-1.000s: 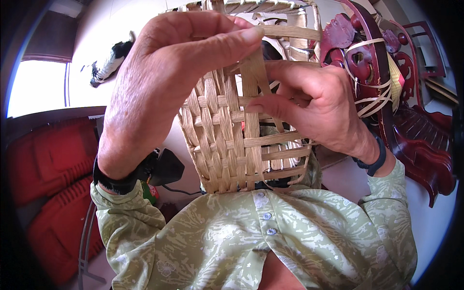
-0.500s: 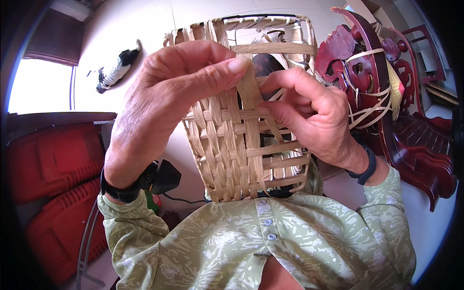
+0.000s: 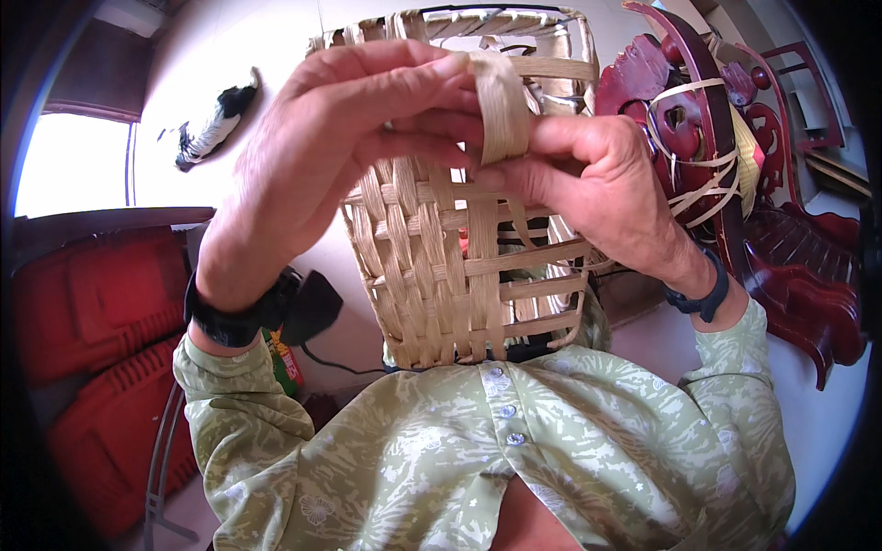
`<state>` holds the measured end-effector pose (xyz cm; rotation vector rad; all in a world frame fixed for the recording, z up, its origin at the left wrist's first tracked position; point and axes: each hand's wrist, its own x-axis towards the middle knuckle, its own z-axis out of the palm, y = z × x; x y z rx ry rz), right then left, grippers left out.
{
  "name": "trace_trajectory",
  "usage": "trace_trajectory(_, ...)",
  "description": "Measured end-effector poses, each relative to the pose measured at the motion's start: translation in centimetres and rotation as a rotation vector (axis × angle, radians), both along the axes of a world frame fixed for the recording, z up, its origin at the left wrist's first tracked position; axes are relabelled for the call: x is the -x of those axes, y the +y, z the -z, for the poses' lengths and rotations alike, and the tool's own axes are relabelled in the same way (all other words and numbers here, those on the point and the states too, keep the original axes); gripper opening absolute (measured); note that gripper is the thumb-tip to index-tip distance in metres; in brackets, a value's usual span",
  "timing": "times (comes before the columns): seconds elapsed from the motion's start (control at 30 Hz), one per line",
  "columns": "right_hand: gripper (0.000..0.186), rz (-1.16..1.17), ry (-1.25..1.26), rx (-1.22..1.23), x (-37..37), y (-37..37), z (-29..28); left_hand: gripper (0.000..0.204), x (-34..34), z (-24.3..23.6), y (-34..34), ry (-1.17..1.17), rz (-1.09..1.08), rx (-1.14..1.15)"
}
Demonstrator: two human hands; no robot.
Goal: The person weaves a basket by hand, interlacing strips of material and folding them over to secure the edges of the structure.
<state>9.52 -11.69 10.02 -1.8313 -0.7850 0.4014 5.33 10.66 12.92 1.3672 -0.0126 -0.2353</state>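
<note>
In front of my chest stands a half-woven basket (image 3: 418, 266) of flat tan strips, closely woven on its left and with wide gaps on its right. A broad tan strip (image 3: 503, 110) bows up out of the weave in a loop between my hands. At the loop's top left, my left hand (image 3: 367, 115) pinches the strip between thumb and fingers. Lower on the loop's right, my right hand (image 3: 593, 170) grips the same strip between thumb and forefinger. My hands hide part of the basket's upper half.
To the right, a carved dark red wooden chair (image 3: 726, 138) has loose pale strips (image 3: 703, 165) draped over it. Red molded cases (image 3: 101, 303) are stacked at the left. A black-and-white animal (image 3: 216, 124) lies on the pale floor beyond. A black device with a cable (image 3: 312, 308) sits by my left wrist.
The strip, flat against the weave before, now curves up in a loop. My left hand has risen slightly with its end, and my right hand has closed on its lower part.
</note>
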Motion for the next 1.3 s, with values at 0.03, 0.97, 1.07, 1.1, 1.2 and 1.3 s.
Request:
trace_trajectory(0.03, 0.021, 0.017, -0.043, -0.079, 0.0, 0.0, 0.6, 0.035, 0.2, -0.1, -0.4, -0.05, -0.033, -0.11)
trace_trajectory(0.97, 0.015, 0.06, 0.022, 0.093, 0.3, 0.6, -0.9, 0.026, -0.1, 0.8, -1.5, -0.166, -0.233, -0.242)
trace_trajectory(1.07, 0.012, 0.127, -0.093, -0.125, 0.7, 0.6, 1.0, 0.031, 1.7, 0.6, -1.3, -0.136, -0.164, -0.34)
trace_trajectory(1.1, 0.013, 0.135, -0.115, -0.137, 0.7, 0.5, 1.2, 0.033, 1.9, 0.6, -1.5, -0.111, -0.116, -0.322)
trace_trajectory(1.2, 0.014, 0.116, -0.229, -0.103, 0.6, 0.3, 1.3, 0.026, 1.3, 0.2, -1.9, -0.041, -0.045, -0.366)
trace_trajectory(1.3, 0.017, 0.084, -0.324, 0.006, 0.3, 0.4, 1.3, 0.023, 0.6, -0.1, -1.8, -0.026, 0.002, -0.36)
